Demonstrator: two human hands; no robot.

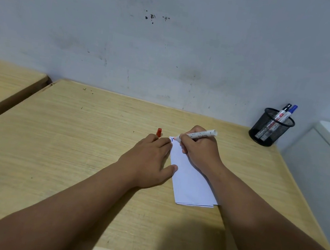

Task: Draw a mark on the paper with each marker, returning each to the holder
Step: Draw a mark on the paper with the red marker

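Observation:
A folded white paper (190,181) lies on the wooden table. My right hand (200,149) grips an uncapped red marker (202,134), its tip touching the paper's top left corner beside a short blue mark (172,139). My left hand (152,160) lies flat on the paper's left edge, fingers spread, holding it down. The red cap (159,132) rests on the table just beyond my left fingers, touching or nearly touching them. A black mesh holder (270,127) at the back right holds a black-capped marker (283,113) and a blue-capped marker (291,113).
The table (66,134) ends at a grey wall behind. A second wooden table (4,84) stands at the left across a gap. A white cabinet (325,155) flanks the right edge, next to the holder.

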